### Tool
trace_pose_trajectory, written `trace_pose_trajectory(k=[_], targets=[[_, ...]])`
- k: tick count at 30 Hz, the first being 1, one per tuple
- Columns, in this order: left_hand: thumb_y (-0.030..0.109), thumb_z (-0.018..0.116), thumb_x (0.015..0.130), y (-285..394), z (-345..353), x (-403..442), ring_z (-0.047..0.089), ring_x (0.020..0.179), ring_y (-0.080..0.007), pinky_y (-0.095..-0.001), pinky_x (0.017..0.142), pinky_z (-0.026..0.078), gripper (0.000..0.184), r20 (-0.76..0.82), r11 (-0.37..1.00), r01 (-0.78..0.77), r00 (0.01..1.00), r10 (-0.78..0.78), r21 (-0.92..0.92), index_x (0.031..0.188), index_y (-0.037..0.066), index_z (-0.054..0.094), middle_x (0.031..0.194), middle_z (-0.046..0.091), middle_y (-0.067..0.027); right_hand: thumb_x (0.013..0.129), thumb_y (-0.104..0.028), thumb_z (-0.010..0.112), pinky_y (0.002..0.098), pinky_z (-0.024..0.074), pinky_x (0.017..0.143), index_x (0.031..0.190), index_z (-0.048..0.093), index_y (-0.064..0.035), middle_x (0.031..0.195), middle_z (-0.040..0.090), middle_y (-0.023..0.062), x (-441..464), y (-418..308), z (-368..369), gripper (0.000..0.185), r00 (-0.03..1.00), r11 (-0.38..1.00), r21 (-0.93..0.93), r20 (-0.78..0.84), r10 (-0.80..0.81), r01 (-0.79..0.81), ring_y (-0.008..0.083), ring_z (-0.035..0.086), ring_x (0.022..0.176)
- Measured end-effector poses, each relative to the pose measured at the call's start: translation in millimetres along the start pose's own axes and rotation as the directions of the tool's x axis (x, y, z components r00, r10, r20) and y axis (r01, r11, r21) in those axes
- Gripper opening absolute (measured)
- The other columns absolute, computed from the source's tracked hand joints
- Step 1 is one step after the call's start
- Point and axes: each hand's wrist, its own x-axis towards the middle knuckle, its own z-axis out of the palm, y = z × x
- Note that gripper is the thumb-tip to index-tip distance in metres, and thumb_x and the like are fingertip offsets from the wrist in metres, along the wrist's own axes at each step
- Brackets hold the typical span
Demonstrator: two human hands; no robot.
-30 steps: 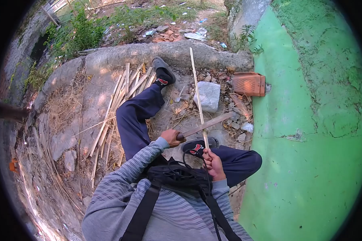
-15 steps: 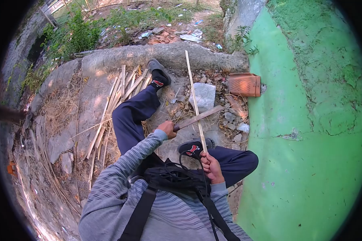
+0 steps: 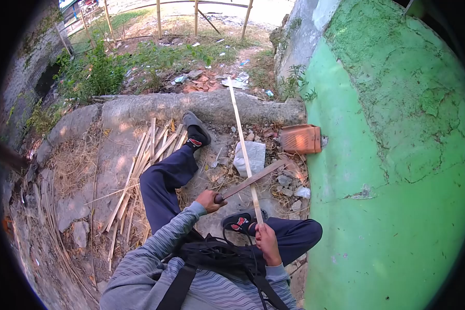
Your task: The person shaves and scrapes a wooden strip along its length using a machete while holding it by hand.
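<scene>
My left hand [image 3: 208, 201] is closed around the dark handle of a long knife [image 3: 250, 180]. Its blade points up and to the right, crossing a pale bamboo strip [image 3: 241, 132]. The strip's lower end is in my right hand [image 3: 267, 243], whose fingers are wrapped round it close to my bent knee. From there the strip runs away from me, past a whitish stone block [image 3: 250, 158], toward the low wall. Whether the blade presses on the strip or only lies across it, I cannot tell.
A pile of split bamboo strips [image 3: 152, 150] lies left of my outstretched leg. Ahead runs a low concrete wall [image 3: 191, 108]. An orange-brown ridged block [image 3: 300, 139] sits against the green wall [image 3: 377, 222] on the right, with rubble [image 3: 287, 181] near it.
My view has tilted up, so the ground sits lower in the frame and bamboo posts show beyond. Both hands keep their holds, with the blade still across the strip.
</scene>
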Motion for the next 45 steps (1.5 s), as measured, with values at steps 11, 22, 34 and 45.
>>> trace_pose_trajectory(k=[11,22,34,45], targets=[[0.050,0.072,0.086,13.7,-31.4,25.2,0.071,0.090,-0.0422,-0.0524,0.080,0.055,0.042,-0.005,0.984,0.027,1.000,-0.026,0.177,0.102,0.011,0.074,0.092,0.074,-0.0208,0.113,-0.028,0.041,0.0224,0.0199,0.039,0.105,0.053,-0.0077,0.065,0.034,-0.0064,3.3,-29.7,15.5,0.025,0.994,0.973,0.232,0.100,-0.048,0.023,0.0029,0.026,0.045],[0.062,0.071,0.089,-6.1,19.3,-8.4,0.074,0.065,-0.0180,-0.0360,0.061,0.060,0.060,0.353,0.941,0.259,0.920,-0.172,-0.217,0.100,0.004,0.074,0.082,0.078,-0.0069,0.112,-0.024,0.044,0.0213,0.0338,0.054,0.144,0.047,-0.0007,0.074,0.038,-0.0065,26.2,41.2,-7.6,0.040,0.936,0.914,0.328,0.327,0.126,-0.238,0.0042,0.034,0.055],[0.059,0.068,0.095,45.2,4.7,17.1,0.054,0.055,-0.0113,-0.0252,0.050,0.043,0.056,0.491,0.432,0.479,0.866,-0.093,-0.764,0.116,0.008,0.065,0.092,0.076,-0.0071,0.103,-0.021,0.057,0.0235,0.0521,0.069,0.138,0.055,0.0016,0.100,0.067,0.0044,22.4,-32.5,18.1,0.041,0.924,0.998,0.054,0.381,-0.032,0.012,0.0110,0.064,0.074],[0.024,0.071,0.097,49.2,-1.8,41.3,0.047,0.045,-0.0093,-0.0238,0.043,0.038,0.021,0.424,0.076,0.425,0.905,-0.023,-0.902,0.097,0.003,0.070,0.063,0.059,0.0023,0.107,-0.041,0.052,0.0260,0.0530,0.070,0.116,0.072,-0.0030,0.088,0.070,0.0020,58.1,-73.0,27.8,0.044,0.913,0.579,-0.740,0.116,-0.392,0.343,0.0113,0.064,0.073]])
